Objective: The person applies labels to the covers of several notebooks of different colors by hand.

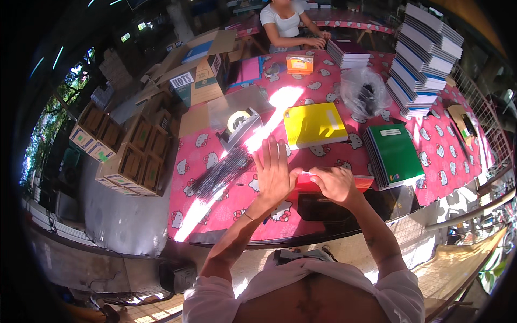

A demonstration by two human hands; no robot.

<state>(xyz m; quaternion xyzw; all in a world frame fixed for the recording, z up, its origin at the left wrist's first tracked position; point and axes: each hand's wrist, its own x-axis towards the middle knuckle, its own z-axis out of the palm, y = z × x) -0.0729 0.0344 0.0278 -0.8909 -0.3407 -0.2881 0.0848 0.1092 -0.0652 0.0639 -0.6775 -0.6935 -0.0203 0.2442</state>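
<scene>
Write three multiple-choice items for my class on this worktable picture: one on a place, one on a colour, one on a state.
1. Where does the yellow notebook lie?
A. On the table beyond the hands
B. On the floor
C. Inside a cardboard box

2. What colour is the notebook stack to the person's right?
A. Blue
B. Green
C. White

3. How is the left hand held?
A. Clenched in a fist
B. Flat, fingers stretched out
C. Hanging off the table

Answers:
1 A, it rests on the pink patterned tablecloth, farther away than both hands.
2 B, its top cover is green.
3 B, the palm presses down with straight fingers beside the red notebook, while the right hand grips that notebook's top edge.
</scene>
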